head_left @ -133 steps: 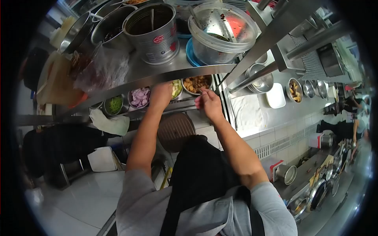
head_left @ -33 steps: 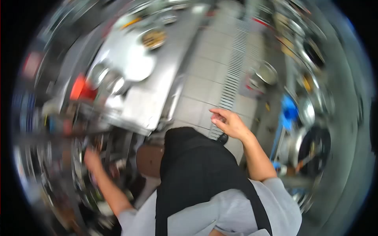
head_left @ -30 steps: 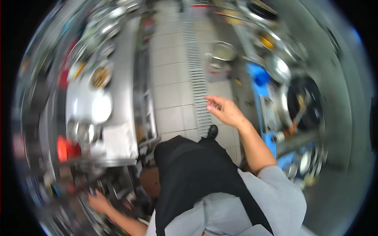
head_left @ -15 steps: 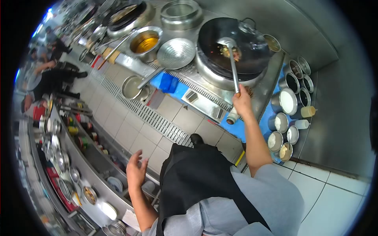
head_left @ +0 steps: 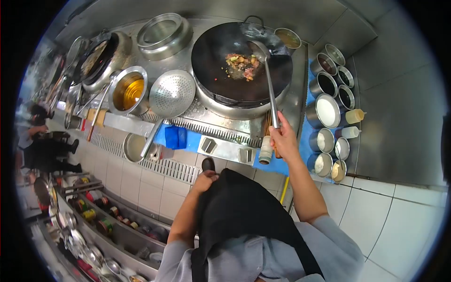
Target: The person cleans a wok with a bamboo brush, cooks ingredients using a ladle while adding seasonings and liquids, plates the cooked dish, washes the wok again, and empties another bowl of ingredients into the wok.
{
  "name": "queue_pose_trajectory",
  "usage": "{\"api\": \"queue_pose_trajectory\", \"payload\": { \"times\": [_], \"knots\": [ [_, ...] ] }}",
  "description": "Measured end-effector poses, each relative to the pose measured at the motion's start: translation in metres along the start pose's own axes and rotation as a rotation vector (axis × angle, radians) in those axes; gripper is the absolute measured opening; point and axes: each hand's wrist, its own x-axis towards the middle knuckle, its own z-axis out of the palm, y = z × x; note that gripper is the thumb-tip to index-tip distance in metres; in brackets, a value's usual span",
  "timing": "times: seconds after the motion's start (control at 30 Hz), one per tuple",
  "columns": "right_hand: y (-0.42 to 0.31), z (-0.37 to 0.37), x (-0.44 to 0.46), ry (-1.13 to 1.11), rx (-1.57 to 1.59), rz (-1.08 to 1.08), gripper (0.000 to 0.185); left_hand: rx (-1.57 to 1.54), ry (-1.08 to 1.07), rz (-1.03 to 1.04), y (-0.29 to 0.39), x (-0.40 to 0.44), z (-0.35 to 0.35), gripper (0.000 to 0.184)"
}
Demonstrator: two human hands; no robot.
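Chopped food [head_left: 239, 66] in the big black wok [head_left: 213, 56], ladle [head_left: 270, 84] in the right grip [head_left: 283, 136].
So from where I'm standing, that right grip is wrapped round the ladle's handle near its wooden end, and the scoop is inside the wok, just right of the food, which sits in a loose little heap. The left grip [head_left: 205, 181] is down by the edge of the black apron [head_left: 239, 202], fingers curled (can't tell if it's pinching the cloth or just resting there, sorry). A perforated strainer [head_left: 172, 94] is just left of the wok, with a pot [head_left: 116, 101] of amber liquid beside it, and two squeeze bottles [head_left: 354, 116] stand among the metal tubs [head_left: 328, 111] off to the right.
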Motion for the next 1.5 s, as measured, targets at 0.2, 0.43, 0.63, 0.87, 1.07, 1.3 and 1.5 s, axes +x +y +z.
{"api": "queue_pose_trajectory", "payload": {
  "times": [0.2, 0.43, 0.63, 0.87, 1.07, 1.3, 1.5],
  "knots": [
    [0.003, 0.033, 0.011, 0.059, -0.042, 0.176, 0.074, -0.476, -0.194, -0.292, -0.024, 0.111, 0.058, 0.036],
    [-0.003, 0.046, -0.056, -0.074, -0.287, 0.158, 0.072, -0.790, -0.279, -0.334, -0.055, 0.176, 0.127, 0.045],
    [-0.005, 0.027, -0.030, 0.032, -0.800, -0.070, 0.070, -1.352, -0.199, -0.551, -0.067, 0.203, 0.151, 0.038],
    [-0.003, -0.032, -0.028, 0.010, -0.726, -0.194, 0.068, -1.584, -0.106, -0.343, -0.006, 0.173, 0.149, 0.061],
    [0.029, -0.240, -0.013, 0.789, -0.719, -0.208, 0.076, -1.314, -0.051, -0.088, -0.050, 0.185, 0.147, 0.059],
    [0.072, -0.415, 0.046, 1.058, -0.952, -0.072, 0.087, -0.349, -0.174, -0.222, 0.007, 0.080, 0.072, 0.025],
    [0.050, -0.394, 0.028, 0.987, -0.633, -0.296, 0.064, -0.158, -0.106, -0.099, 0.082, -0.054, 0.035, 0.031]
  ]
}}
